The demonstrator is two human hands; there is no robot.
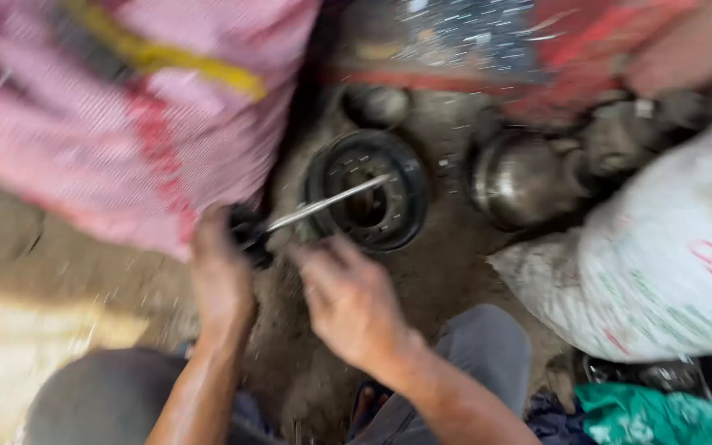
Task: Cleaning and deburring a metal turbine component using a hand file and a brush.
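We look down from the head camera, through motion blur, at our two bare hands working low over dirty ground. Our left hand [220, 276] is closed around the dark handle of a screwdriver [323, 206], whose bright shaft slants up and right until its tip rests over the hollow centre of a round black metal part [368, 191]. That part lies flat on the ground [447, 272] just above our hands. Our right hand [348, 301] sits just beside the part's lower rim with fingers curled loosely; we cannot tell whether they grip anything.

In our judgement, the tip could slip off the rim if pushed hard, since the part lies loose on grit, and the shaft could then jab toward the right hand's fingers.

Room is tight. A pink woven sack [117, 115] crowds the left hand from above and touches the handle area. A shiny metal bowl-shaped piece [521, 177] lies near the part on the right, with a white printed sack [669, 255] beyond it. Our knees close the space below. Another person's hand [686, 49] shows at top right, well apart.
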